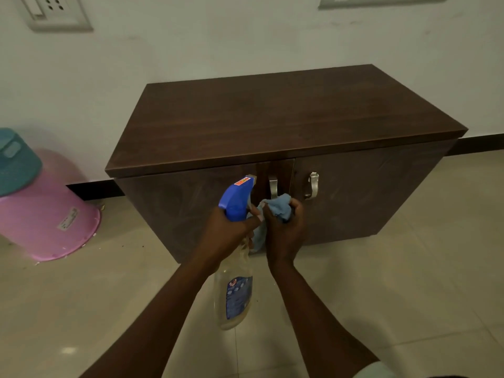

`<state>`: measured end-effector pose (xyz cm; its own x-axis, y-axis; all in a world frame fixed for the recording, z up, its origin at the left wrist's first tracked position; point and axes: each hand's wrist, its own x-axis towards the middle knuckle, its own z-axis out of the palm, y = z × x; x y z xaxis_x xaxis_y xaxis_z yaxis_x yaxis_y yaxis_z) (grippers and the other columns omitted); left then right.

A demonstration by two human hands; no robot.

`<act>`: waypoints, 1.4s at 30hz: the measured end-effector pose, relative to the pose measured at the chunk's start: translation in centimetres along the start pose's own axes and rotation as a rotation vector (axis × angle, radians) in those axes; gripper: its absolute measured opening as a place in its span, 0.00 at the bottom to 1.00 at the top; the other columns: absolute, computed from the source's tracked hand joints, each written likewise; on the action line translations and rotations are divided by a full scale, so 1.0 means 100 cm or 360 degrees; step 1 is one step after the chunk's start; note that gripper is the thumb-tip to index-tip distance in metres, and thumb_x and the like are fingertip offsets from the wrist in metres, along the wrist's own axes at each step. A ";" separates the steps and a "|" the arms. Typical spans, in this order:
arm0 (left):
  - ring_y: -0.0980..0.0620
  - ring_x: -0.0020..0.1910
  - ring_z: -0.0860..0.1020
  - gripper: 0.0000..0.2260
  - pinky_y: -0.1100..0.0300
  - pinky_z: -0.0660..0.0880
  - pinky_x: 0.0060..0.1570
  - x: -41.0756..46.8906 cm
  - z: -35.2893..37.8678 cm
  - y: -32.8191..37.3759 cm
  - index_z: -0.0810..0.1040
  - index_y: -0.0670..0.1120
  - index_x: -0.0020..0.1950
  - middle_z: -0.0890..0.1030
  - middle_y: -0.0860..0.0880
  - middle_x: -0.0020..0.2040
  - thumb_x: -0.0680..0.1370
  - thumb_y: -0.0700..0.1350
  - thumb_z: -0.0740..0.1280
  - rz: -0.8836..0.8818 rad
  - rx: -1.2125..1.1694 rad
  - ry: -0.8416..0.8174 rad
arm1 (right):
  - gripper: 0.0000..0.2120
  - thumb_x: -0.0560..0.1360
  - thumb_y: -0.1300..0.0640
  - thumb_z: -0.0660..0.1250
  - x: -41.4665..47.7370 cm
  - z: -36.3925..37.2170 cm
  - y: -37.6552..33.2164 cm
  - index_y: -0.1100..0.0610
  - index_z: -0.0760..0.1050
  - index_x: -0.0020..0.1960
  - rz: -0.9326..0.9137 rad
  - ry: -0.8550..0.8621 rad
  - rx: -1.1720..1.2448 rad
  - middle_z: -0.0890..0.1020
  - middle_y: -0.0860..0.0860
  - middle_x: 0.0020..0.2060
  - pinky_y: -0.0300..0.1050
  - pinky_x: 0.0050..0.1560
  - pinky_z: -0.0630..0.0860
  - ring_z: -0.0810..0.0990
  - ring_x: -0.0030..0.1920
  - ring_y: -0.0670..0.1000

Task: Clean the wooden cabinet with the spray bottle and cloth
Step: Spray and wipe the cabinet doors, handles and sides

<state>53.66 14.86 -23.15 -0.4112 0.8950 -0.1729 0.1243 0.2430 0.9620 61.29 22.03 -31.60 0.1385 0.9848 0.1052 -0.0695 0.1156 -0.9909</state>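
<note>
Dark wood cabinet (283, 115) stands against the wall, its front edge just beyond both hands. Left hand (229, 236) grips the spray bottle (234, 268) by its neck; right hand (285, 230) clutches the blue cloth (278, 207). Open floor (409, 268) lies right; a pink bin (49, 214) sits left.

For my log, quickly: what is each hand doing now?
Left hand: closed on the spray bottle.
Right hand: closed on the blue cloth.
</note>
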 end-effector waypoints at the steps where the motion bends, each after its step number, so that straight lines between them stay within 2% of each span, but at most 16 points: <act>1: 0.51 0.35 0.76 0.04 0.57 0.77 0.40 0.000 0.001 0.001 0.73 0.48 0.44 0.76 0.46 0.36 0.75 0.40 0.67 -0.0019 0.0001 -0.0005 | 0.18 0.68 0.57 0.77 0.001 0.000 0.000 0.54 0.75 0.55 0.0165 -0.0001 0.0073 0.81 0.47 0.47 0.39 0.49 0.80 0.81 0.47 0.39; 4: 0.49 0.35 0.75 0.05 0.53 0.76 0.42 -0.002 0.000 0.002 0.72 0.48 0.45 0.75 0.45 0.36 0.76 0.40 0.66 -0.0062 -0.0021 0.0009 | 0.13 0.68 0.59 0.75 0.003 0.003 -0.004 0.48 0.76 0.49 0.0670 -0.0063 0.0432 0.83 0.51 0.48 0.58 0.55 0.79 0.82 0.50 0.52; 6: 0.48 0.36 0.75 0.05 0.53 0.76 0.40 -0.003 -0.001 0.003 0.72 0.48 0.45 0.75 0.44 0.36 0.75 0.40 0.67 -0.0031 -0.0029 0.0038 | 0.13 0.70 0.62 0.73 0.001 0.007 -0.012 0.49 0.76 0.50 0.0643 -0.0023 0.0477 0.82 0.52 0.49 0.56 0.55 0.79 0.82 0.50 0.52; 8: 0.48 0.35 0.75 0.05 0.52 0.77 0.40 -0.003 -0.004 0.004 0.73 0.46 0.46 0.75 0.44 0.36 0.75 0.39 0.68 -0.0003 -0.0064 0.0074 | 0.15 0.70 0.62 0.73 0.001 0.006 -0.026 0.54 0.76 0.55 0.0085 0.0033 0.0142 0.81 0.51 0.49 0.41 0.53 0.79 0.80 0.49 0.45; 10: 0.47 0.35 0.75 0.06 0.50 0.77 0.41 -0.002 -0.006 0.002 0.74 0.43 0.48 0.76 0.43 0.37 0.74 0.38 0.69 0.0030 -0.0090 0.0113 | 0.16 0.68 0.63 0.75 0.009 0.007 -0.033 0.60 0.77 0.55 -0.0508 0.0073 -0.0196 0.80 0.52 0.50 0.29 0.50 0.73 0.78 0.49 0.44; 12: 0.46 0.36 0.75 0.07 0.49 0.77 0.42 -0.001 -0.005 -0.001 0.74 0.44 0.49 0.75 0.43 0.37 0.73 0.39 0.69 0.0013 -0.0079 0.0121 | 0.16 0.68 0.59 0.74 0.018 0.008 -0.039 0.63 0.77 0.54 -0.0799 0.0068 -0.0392 0.78 0.53 0.50 0.26 0.50 0.70 0.74 0.50 0.44; 14: 0.48 0.35 0.76 0.07 0.50 0.78 0.42 0.000 -0.002 -0.001 0.72 0.49 0.47 0.76 0.45 0.37 0.74 0.39 0.69 -0.0002 -0.0058 0.0083 | 0.19 0.70 0.50 0.70 0.019 0.005 -0.037 0.63 0.77 0.55 -0.0870 0.0023 -0.0471 0.75 0.50 0.51 0.23 0.51 0.66 0.71 0.51 0.40; 17: 0.50 0.34 0.76 0.08 0.53 0.77 0.40 0.000 0.003 0.000 0.72 0.50 0.45 0.76 0.46 0.36 0.74 0.39 0.68 0.0006 -0.0061 0.0053 | 0.19 0.71 0.58 0.72 0.009 -0.004 -0.016 0.62 0.74 0.61 -0.0697 -0.0107 -0.0430 0.77 0.52 0.55 0.28 0.55 0.71 0.73 0.55 0.41; 20: 0.48 0.37 0.77 0.06 0.49 0.78 0.44 0.001 0.004 0.002 0.73 0.49 0.45 0.77 0.45 0.38 0.74 0.39 0.68 0.0014 -0.0063 0.0051 | 0.18 0.72 0.66 0.71 0.002 -0.016 -0.011 0.56 0.72 0.59 -0.0415 -0.0225 -0.0265 0.79 0.47 0.51 0.33 0.50 0.75 0.77 0.52 0.37; 22: 0.48 0.39 0.77 0.08 0.49 0.78 0.45 0.002 0.005 0.003 0.73 0.50 0.46 0.77 0.45 0.40 0.74 0.39 0.68 0.0035 -0.0098 0.0046 | 0.17 0.71 0.64 0.73 0.005 -0.023 -0.022 0.56 0.73 0.57 -0.0432 -0.0243 -0.0306 0.78 0.45 0.48 0.29 0.47 0.74 0.77 0.49 0.37; 27: 0.51 0.40 0.79 0.11 0.56 0.79 0.40 0.004 0.010 0.004 0.74 0.53 0.48 0.79 0.46 0.45 0.73 0.37 0.68 0.0083 -0.0177 -0.0009 | 0.18 0.67 0.62 0.76 0.030 -0.064 -0.067 0.61 0.74 0.54 -0.0795 -0.0326 -0.0472 0.79 0.50 0.45 0.29 0.48 0.73 0.77 0.46 0.43; 30: 0.52 0.36 0.78 0.08 0.62 0.79 0.33 0.005 0.015 0.007 0.75 0.49 0.48 0.78 0.45 0.43 0.74 0.37 0.67 0.0003 -0.0195 -0.0081 | 0.16 0.69 0.61 0.75 0.047 -0.101 -0.068 0.56 0.72 0.51 -0.0658 -0.0113 -0.0505 0.79 0.50 0.43 0.31 0.44 0.75 0.80 0.45 0.48; 32: 0.52 0.35 0.77 0.08 0.63 0.79 0.31 0.004 0.021 0.010 0.74 0.49 0.47 0.77 0.45 0.41 0.74 0.37 0.67 -0.0024 -0.0207 -0.0086 | 0.16 0.69 0.60 0.75 0.055 -0.110 -0.059 0.53 0.71 0.51 -0.0522 -0.0109 -0.0544 0.78 0.49 0.42 0.27 0.43 0.73 0.81 0.45 0.50; 35: 0.52 0.34 0.77 0.08 0.61 0.79 0.32 0.006 0.032 0.009 0.74 0.50 0.45 0.77 0.46 0.39 0.74 0.37 0.68 0.0033 -0.0174 -0.0093 | 0.17 0.68 0.57 0.76 0.066 -0.101 -0.052 0.55 0.73 0.53 -0.0463 -0.0229 -0.0623 0.79 0.47 0.43 0.27 0.43 0.73 0.79 0.44 0.43; 39: 0.50 0.33 0.77 0.07 0.50 0.79 0.40 0.011 0.054 0.000 0.75 0.51 0.43 0.78 0.46 0.35 0.73 0.40 0.70 0.0078 0.0057 -0.0116 | 0.20 0.67 0.58 0.77 0.079 -0.102 -0.047 0.56 0.73 0.54 -0.0466 -0.0264 -0.0657 0.76 0.41 0.41 0.23 0.40 0.70 0.76 0.42 0.34; 42: 0.49 0.34 0.78 0.09 0.49 0.79 0.41 0.015 0.068 0.003 0.73 0.53 0.42 0.78 0.46 0.35 0.73 0.41 0.70 0.0061 0.0079 -0.0098 | 0.22 0.68 0.59 0.77 0.083 -0.107 -0.038 0.58 0.72 0.58 -0.0371 -0.0318 -0.0649 0.76 0.44 0.44 0.25 0.44 0.73 0.75 0.43 0.34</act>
<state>59.21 18.77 -24.58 -0.3493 0.9249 -0.1503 0.1841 0.2251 0.9568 73.31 28.33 -27.91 -0.0898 0.9491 0.3019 0.3374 0.3142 -0.8874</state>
